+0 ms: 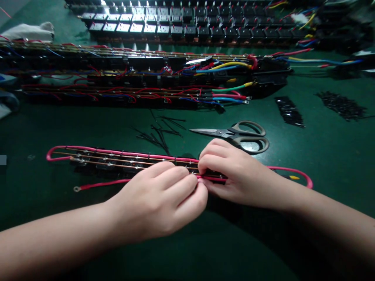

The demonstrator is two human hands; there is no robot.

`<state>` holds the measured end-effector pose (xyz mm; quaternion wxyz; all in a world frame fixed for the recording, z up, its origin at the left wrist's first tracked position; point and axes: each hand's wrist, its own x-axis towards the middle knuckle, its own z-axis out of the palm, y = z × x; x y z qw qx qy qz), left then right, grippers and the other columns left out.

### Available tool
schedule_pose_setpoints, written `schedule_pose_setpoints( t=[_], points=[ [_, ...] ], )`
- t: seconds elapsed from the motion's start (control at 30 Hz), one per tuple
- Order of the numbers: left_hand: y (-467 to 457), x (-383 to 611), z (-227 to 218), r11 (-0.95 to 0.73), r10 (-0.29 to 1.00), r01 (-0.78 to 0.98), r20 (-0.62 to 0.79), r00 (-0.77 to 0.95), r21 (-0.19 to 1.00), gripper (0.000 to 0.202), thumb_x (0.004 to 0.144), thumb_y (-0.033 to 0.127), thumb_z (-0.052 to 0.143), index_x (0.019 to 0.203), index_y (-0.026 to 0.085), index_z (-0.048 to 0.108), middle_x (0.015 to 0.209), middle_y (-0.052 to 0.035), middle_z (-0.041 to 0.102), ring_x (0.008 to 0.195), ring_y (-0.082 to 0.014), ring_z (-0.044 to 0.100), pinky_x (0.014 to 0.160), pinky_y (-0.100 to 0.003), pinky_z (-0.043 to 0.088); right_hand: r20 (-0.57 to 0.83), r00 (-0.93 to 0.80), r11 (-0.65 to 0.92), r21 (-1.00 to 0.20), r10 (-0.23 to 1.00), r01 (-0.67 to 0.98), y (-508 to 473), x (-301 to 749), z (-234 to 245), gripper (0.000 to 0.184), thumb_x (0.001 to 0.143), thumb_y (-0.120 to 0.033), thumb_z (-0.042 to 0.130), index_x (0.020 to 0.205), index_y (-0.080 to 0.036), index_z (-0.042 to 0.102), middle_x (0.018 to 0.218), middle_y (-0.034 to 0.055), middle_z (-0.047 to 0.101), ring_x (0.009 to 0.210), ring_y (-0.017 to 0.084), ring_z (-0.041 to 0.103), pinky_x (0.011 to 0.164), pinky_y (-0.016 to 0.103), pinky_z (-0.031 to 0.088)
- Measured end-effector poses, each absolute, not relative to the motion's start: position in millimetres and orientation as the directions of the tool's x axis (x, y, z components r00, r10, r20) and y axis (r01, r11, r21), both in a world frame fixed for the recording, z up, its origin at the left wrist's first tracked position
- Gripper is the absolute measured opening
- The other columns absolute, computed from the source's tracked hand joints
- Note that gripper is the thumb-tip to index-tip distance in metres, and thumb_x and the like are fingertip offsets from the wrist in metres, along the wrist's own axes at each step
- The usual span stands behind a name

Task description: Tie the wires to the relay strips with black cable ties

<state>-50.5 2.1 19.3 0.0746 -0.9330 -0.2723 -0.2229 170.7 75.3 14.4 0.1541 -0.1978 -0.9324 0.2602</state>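
A long black socket strip [111, 162] with copper rails and a pink wire [117, 152] lies across the green mat in front of me. My left hand [164, 199] is curled, its fingertips pinched at the pink wire on the strip's near edge. My right hand [231, 173] is closed over the strip's right part, fingers pressed on the same wire. The two hands touch at their fingertips. What lies under the fingers is hidden. The pink wire loops out to the right [304, 177], and another pink lead ends in a ring terminal [77, 189] at the left.
Grey-handled scissors [237, 134] lie just behind my right hand. Loose black cable ties [159, 130] are scattered behind the strip. Several wired strips [131, 82] are stacked further back, with rows of black sockets [190, 23] beyond. Two piles of small black parts [341, 105] sit at the right.
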Motion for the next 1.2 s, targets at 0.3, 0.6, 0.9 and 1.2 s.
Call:
schedule_pose_setpoints(
  t=[0.3, 0.6, 0.9, 1.2],
  points=[
    [7.4, -67.4, 34.7, -0.584, 0.811, 0.805, 0.096, 0.576, 0.101, 0.022, 0.093, 0.021, 0.062, 0.114, 0.013, 0.061, 0.108, -0.014, 0.068, 0.094, -0.0319, 0.066, 0.075, -0.045, 0.056, 0.189, -0.878, 0.789, -0.548, 0.441, 0.278, 75.8, 169.7, 15.3, 0.007, 0.091, -0.017, 0.063, 0.084, -0.017, 0.061, 0.089, 0.0071, 0.063, 0.086, 0.02, 0.054, 0.073, 0.03, 0.044],
    [6.8, -76.3, 43.2, -0.636, 0.772, 0.769, 0.06, 0.633, 0.067, 0.017, 0.094, 0.014, 0.054, 0.106, 0.008, 0.065, 0.106, -0.0182, 0.07, 0.085, -0.0312, 0.068, 0.068, -0.044, 0.058, 0.182, -0.877, 0.785, -0.551, 0.445, 0.284, 76.7, 170.2, 15.5, 0.007, 0.091, -0.019, 0.064, 0.085, -0.017, 0.061, 0.089, 0.0071, 0.063, 0.087, 0.021, 0.055, 0.071, 0.03, 0.043],
    [12.2, -79.6, 40.5, -0.613, 0.789, 0.784, 0.018, 0.614, 0.096, 0.022, 0.092, 0.016, 0.061, 0.112, 0.009, 0.065, 0.106, -0.0157, 0.072, 0.089, -0.0324, 0.069, 0.07, -0.044, 0.058, 0.181, -0.878, 0.788, -0.546, 0.443, 0.284, 77.8, 169.9, 13.7, 0.008, 0.091, -0.019, 0.063, 0.084, -0.017, 0.06, 0.088, 0.0067, 0.063, 0.086, 0.021, 0.054, 0.072, 0.031, 0.043],
    [19.3, -85.9, 33.8, -0.606, 0.791, 0.785, -0.004, 0.612, 0.132, 0.019, 0.093, 0.026, 0.065, 0.108, 0.015, 0.068, 0.105, -0.0111, 0.073, 0.091, -0.0299, 0.069, 0.075, -0.042, 0.054, 0.182, -0.883, 0.813, -0.502, 0.433, 0.296, 76.9, 170.3, 14.1, 0.007, 0.091, -0.021, 0.062, 0.085, -0.017, 0.06, 0.087, 0.007, 0.063, 0.085, 0.022, 0.055, 0.071, 0.031, 0.044]
  ],
)
